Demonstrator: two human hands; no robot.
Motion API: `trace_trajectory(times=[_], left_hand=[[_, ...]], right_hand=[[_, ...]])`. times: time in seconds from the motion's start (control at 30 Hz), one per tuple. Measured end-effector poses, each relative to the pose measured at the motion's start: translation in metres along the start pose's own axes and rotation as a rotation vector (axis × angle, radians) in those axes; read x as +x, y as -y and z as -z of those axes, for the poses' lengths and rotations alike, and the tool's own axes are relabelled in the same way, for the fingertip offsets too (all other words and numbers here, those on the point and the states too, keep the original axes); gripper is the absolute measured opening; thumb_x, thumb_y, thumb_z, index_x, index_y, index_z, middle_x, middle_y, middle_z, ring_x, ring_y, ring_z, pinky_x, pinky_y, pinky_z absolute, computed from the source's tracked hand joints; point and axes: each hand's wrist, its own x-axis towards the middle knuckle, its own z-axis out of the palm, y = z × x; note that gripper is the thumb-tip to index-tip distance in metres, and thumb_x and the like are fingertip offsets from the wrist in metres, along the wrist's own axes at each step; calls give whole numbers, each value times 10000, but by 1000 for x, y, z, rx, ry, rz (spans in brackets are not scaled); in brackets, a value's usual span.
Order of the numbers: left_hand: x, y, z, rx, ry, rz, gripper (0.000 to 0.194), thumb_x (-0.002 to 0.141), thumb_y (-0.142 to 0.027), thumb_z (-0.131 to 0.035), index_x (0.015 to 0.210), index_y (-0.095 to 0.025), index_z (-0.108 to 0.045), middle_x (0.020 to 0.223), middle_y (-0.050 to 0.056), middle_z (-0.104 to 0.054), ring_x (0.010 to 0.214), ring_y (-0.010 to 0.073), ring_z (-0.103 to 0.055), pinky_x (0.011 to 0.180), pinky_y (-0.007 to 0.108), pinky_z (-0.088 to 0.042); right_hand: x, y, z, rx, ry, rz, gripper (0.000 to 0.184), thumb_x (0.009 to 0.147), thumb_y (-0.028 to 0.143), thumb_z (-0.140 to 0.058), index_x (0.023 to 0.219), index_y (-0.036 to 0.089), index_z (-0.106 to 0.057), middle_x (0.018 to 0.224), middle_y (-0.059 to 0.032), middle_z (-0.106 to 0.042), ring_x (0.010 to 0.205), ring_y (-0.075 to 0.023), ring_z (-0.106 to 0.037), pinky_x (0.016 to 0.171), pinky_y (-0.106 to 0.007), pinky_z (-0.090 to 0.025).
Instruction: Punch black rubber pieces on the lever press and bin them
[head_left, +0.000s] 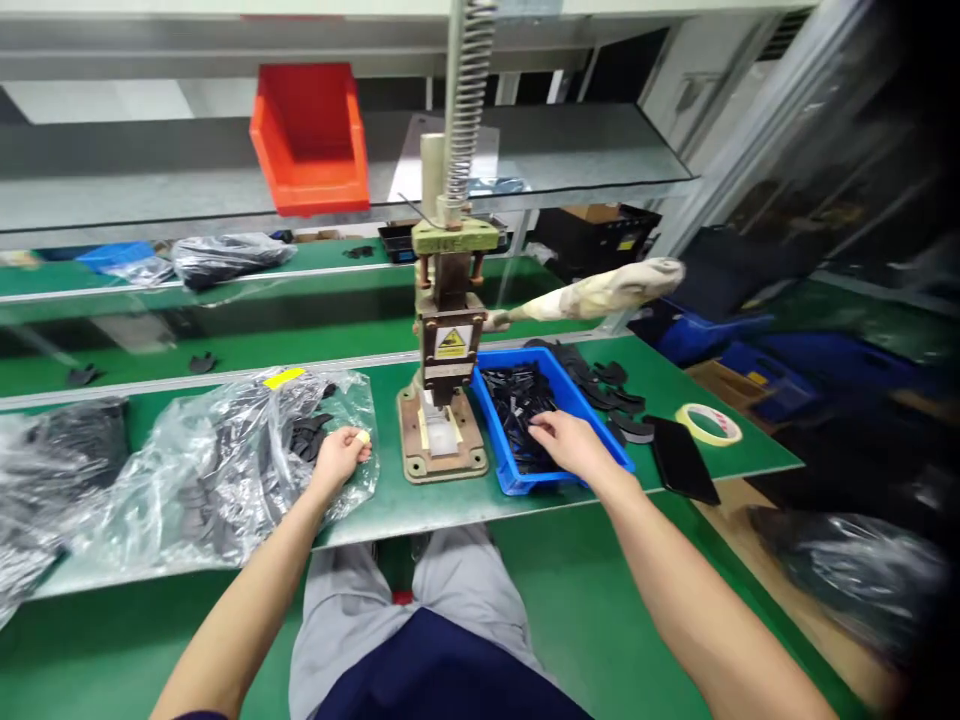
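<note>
My left hand (pixel 341 460) is closed, its fingers curled over the right side of a clear plastic bag (pixel 255 440) filled with dark curved parts. A pale yellow cover sits on one fingertip. Whatever this hand grips, if anything, is hidden. My right hand (pixel 566 440) reaches into a blue bin (pixel 512 480), fingertips drawn together at a heap of small black plastic parts (pixel 517 395); what lies between them is too small to make out. Between the hands stands a hand press (pixel 452 345) with a white block (pixel 444 437) on its base. Its wrapped lever (pixel 607 290) points right.
Right of the bin lie loose black curved pieces (pixel 619 400), a dark flat phone-like slab (pixel 682 460) and a tape roll (pixel 709 424). Another filled bag (pixel 67 460) lies far left. An orange bin (pixel 311 140) rests on the shelf above the green bench.
</note>
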Motion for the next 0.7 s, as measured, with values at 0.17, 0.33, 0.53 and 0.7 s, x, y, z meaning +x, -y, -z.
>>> trace_trajectory(times=[0.17, 0.33, 0.53, 0.7], left_hand=[[-8, 7, 3, -21, 34, -94, 346, 695, -464, -748, 756, -146, -627, 647, 27, -674, 558, 135, -621, 594, 260, -523], [-13, 18, 4, 6, 47, -178, 279, 749, -422, -702, 789, -156, -630, 673, 10, -659, 594, 134, -618, 609, 251, -507], [-11, 19, 5, 14, 37, -191, 271, 747, -418, -696, 787, -158, -633, 667, 14, -650, 605, 145, -617, 614, 260, -511], [-39, -8, -9, 71, 38, -290, 290, 790, -426, -678, 905, -159, -686, 755, 35, -678, 649, 155, -633, 602, 263, -532]], right_hand=[[35, -6, -22, -193, 214, -42, 300, 914, 396, -621, 1094, 157, -631, 1117, -64, -663, 1007, -186, -646, 900, -416, -562], [34, -1, -26, -171, 242, -32, 227, 907, 375, -627, 962, 156, -652, 994, -44, -682, 938, -169, -648, 899, -407, -546], [11, 17, -7, 207, 48, -99, 319, 864, 423, -560, 1020, 162, -658, 958, -142, -705, 931, -262, -650, 852, -421, -505], [-48, 59, -23, 777, 239, -131, 569, 776, 607, -650, 1143, 183, -555, 880, -77, -692, 708, -168, -616, 644, -332, -498]])
